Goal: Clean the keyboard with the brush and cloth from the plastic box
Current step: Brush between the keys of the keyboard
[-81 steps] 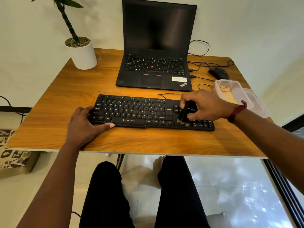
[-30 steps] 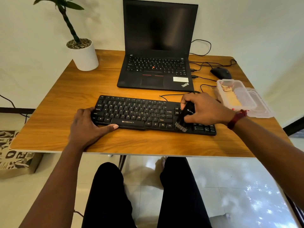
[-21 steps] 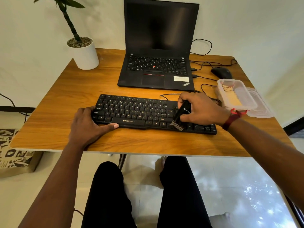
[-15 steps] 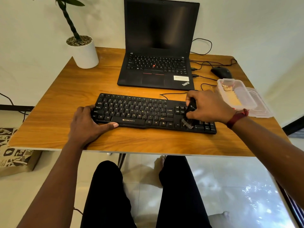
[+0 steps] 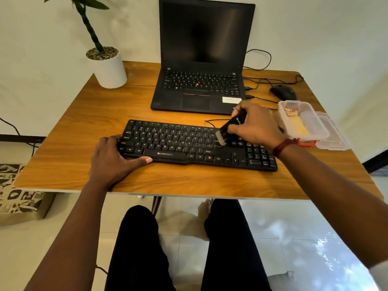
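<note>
A black keyboard (image 5: 189, 147) lies across the front half of the wooden desk (image 5: 100, 122). My right hand (image 5: 255, 124) grips a small black brush (image 5: 230, 128), whose pale bristles touch the keys near the right end of the main key block. My left hand (image 5: 113, 159) holds the keyboard's left end, thumb along its front edge and fingers curled over the side. A clear plastic box (image 5: 302, 120) stands open to the right, with a yellowish cloth (image 5: 298, 126) lying inside it.
An open black laptop (image 5: 201, 66) stands behind the keyboard. A black mouse (image 5: 283, 92) and cables lie at the back right. The box lid (image 5: 333, 136) lies beside the box. A white plant pot (image 5: 109, 67) occupies the back left corner. My legs show below the desk.
My right hand has carried the brush from the keyboard's lower right keys up and back to its upper rows. My left hand has stayed on the left end.
</note>
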